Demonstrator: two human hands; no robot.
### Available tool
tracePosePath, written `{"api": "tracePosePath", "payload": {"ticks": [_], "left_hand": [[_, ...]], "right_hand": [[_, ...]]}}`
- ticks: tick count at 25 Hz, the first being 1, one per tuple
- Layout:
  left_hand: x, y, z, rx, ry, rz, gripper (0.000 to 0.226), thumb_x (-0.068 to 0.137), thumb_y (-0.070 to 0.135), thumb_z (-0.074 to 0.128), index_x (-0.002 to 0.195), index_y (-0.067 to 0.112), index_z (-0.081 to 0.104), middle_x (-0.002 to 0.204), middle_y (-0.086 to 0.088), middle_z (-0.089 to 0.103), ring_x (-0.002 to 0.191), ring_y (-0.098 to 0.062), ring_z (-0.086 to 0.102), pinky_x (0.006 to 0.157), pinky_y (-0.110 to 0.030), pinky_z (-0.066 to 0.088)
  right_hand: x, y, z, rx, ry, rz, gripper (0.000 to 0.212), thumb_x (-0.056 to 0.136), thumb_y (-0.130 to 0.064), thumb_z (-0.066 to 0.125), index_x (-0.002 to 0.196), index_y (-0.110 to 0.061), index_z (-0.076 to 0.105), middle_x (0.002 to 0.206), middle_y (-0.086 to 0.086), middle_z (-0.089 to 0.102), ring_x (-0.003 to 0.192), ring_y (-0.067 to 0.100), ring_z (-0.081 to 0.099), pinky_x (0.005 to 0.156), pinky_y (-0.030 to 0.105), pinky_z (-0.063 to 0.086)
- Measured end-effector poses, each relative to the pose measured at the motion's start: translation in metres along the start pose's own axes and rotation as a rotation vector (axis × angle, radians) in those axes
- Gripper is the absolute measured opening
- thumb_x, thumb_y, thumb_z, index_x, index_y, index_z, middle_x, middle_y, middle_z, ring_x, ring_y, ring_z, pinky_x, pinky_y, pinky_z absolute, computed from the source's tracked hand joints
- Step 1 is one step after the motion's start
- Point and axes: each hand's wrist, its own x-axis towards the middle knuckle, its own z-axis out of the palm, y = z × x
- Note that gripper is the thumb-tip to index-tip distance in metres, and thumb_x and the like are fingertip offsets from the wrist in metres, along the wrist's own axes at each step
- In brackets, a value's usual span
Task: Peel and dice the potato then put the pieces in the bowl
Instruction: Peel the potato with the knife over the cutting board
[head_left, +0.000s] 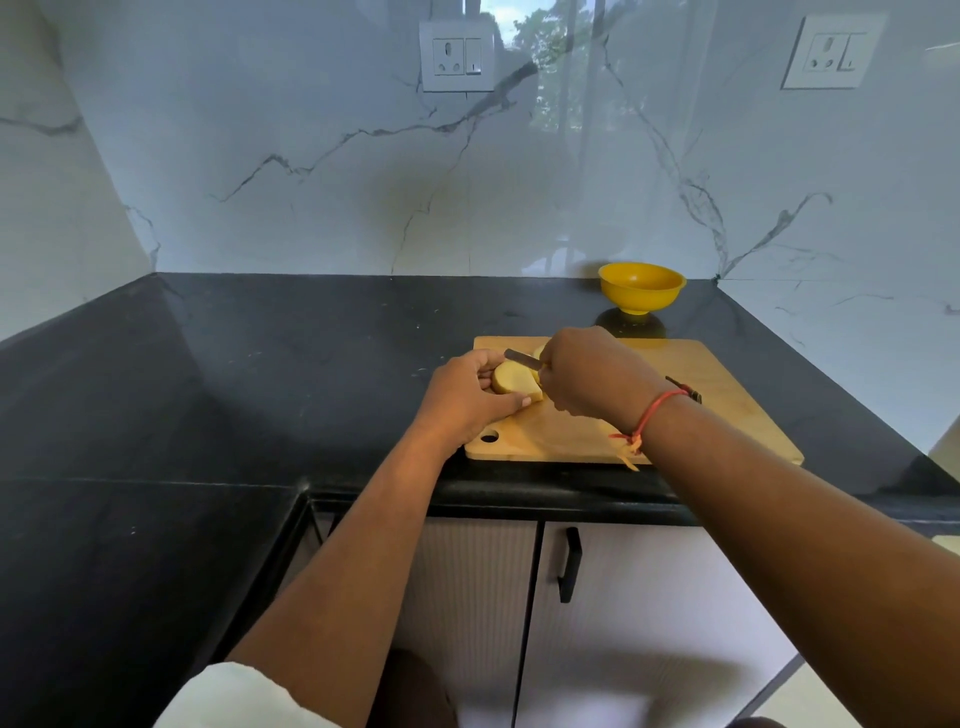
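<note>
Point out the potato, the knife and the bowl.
potato (511, 383), head view, pale peeled top.
knife (521, 358), head view, exposed blade.
bowl (641, 297), head view, outer wall.

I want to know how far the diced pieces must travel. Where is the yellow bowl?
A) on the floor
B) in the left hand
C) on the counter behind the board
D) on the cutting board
C: the bowl stands on the black counter, beyond the far edge of the board.
</note>
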Motion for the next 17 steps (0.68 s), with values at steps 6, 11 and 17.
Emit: {"api": "tracePosePath", "payload": {"ticks": [6,11,17], "left_hand": [[0.000,0.000,0.002,0.001,0.020,-0.001,0.073,0.073,0.026,0.088,0.138,0.020,0.055,0.132,0.007,0.061,0.119,-0.008,0.058,0.102,-0.026,0.049],[-0.002,0.003,0.000,0.026,0.019,0.017,0.071,0.075,0.024,0.086,0.139,0.018,0.054,0.134,0.005,0.060,0.119,-0.008,0.056,0.101,-0.024,0.046],[-0.002,0.004,0.000,0.064,0.010,0.043,0.068,0.075,0.027,0.086,0.135,0.019,0.056,0.130,0.005,0.063,0.117,-0.008,0.059,0.101,-0.025,0.048]], "right_hand": [[0.005,-0.009,0.004,-0.054,-0.016,0.008,0.022,0.098,-0.017,0.058,0.115,-0.008,0.068,0.076,0.002,0.053,0.062,0.013,0.048,0.064,0.026,0.044],[-0.001,-0.013,0.004,-0.111,-0.052,-0.037,0.024,0.097,-0.014,0.061,0.118,-0.005,0.066,0.083,0.003,0.054,0.074,0.016,0.054,0.070,0.027,0.043],[-0.009,-0.012,0.004,-0.070,-0.111,0.014,0.026,0.099,-0.015,0.060,0.123,-0.007,0.063,0.100,0.008,0.062,0.090,0.020,0.059,0.084,0.029,0.051]]}}
